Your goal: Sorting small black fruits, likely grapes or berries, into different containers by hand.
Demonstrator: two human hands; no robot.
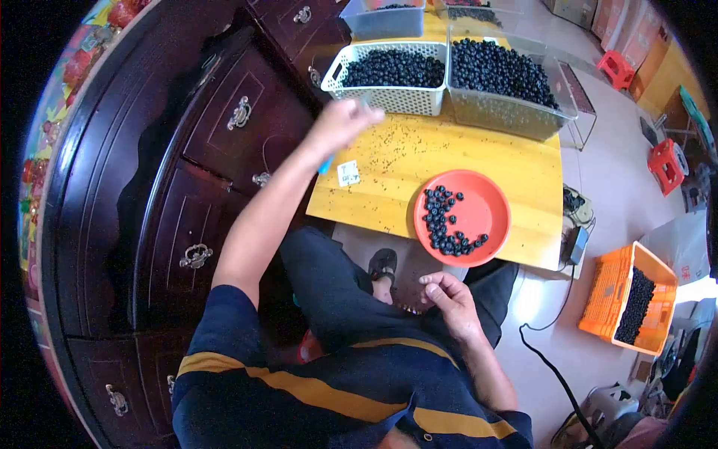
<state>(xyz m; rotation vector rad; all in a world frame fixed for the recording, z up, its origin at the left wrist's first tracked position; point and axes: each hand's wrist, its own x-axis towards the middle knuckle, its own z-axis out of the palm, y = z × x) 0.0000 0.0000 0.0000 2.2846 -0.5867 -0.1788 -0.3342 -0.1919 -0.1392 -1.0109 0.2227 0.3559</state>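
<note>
My left hand (345, 124) is stretched out over the far left of the table, just in front of a white perforated basket (396, 102) of small dark round pieces that look like beads or berries (394, 69). Its fingers are curled and slightly blurred; anything inside them is hidden. Above my lap, my right hand (452, 302) is closed with thumb and forefinger together, and I cannot make out what they hold. Just beyond it, a red-orange bowl (486, 213) sits at the table's near edge. A few dozen dark pieces (443, 217) lie along its left and near side.
A clear plastic bin (516, 112) full of dark pieces stands beside the basket. Small crumbs and a white marked card (348, 173) lie on the yellow table (516, 165). Dark drawers (224, 150) border the left. An orange crate (598, 299) and a black cable (550, 367) are at right.
</note>
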